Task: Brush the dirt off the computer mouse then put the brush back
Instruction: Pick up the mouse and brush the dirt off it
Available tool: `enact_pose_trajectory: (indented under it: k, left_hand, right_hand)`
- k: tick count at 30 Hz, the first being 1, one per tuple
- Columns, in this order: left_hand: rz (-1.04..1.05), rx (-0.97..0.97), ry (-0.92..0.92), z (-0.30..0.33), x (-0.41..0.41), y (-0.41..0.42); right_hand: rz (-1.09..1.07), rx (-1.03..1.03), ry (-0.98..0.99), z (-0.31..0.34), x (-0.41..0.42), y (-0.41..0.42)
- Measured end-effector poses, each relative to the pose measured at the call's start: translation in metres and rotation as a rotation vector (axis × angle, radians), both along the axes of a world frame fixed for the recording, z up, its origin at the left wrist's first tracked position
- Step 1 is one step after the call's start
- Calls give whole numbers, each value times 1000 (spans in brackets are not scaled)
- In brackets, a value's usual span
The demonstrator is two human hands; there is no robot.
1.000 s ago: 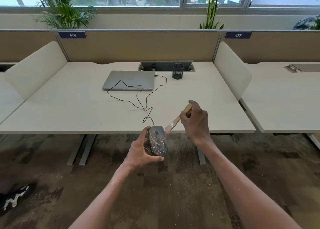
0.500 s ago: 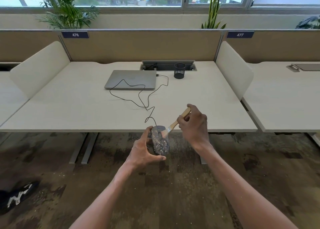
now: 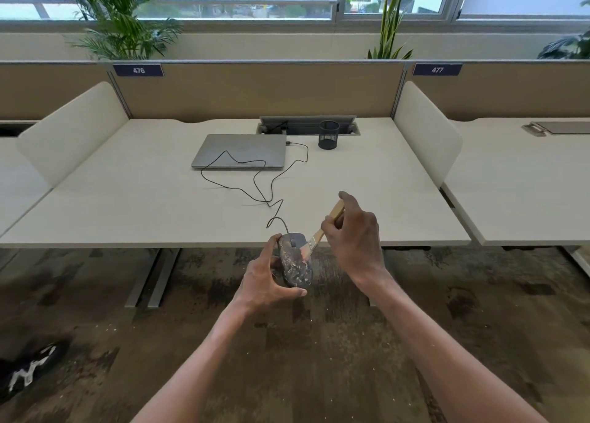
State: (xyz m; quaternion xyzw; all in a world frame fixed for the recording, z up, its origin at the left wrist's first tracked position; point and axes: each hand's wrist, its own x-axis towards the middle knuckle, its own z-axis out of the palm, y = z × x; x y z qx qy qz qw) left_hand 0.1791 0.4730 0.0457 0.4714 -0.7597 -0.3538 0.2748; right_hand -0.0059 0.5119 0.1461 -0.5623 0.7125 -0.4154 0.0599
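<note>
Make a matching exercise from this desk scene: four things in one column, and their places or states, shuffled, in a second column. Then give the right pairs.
Things:
1. computer mouse
2. brush
3. laptop
4. mesh pen cup

Places or states:
A. lid shut, flat on the desk, cable plugged into its side
B. held in the right hand, bristles on the mouse
C. held in the left hand past the desk's near edge, speckled with dirt
D. upright by the cable tray at the back of the desk

Pairs: 1-C, 2-B, 3-A, 4-D
</note>
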Motion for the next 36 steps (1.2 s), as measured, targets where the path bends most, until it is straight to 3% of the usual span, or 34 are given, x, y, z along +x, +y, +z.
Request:
enact_pose_trajectory:
  k: [17, 28, 36]
  left_hand:
    - [-10, -15, 15, -5, -6, -5]
    - [-13, 20, 43, -10, 0, -7]
    - [-18, 26, 55, -11, 0, -13]
  right_hand:
    - [-31, -59, -53, 6, -4, -2]
    - [-86, 22, -98, -9, -21, 0]
    - [-58, -65, -161, -6, -16, -9]
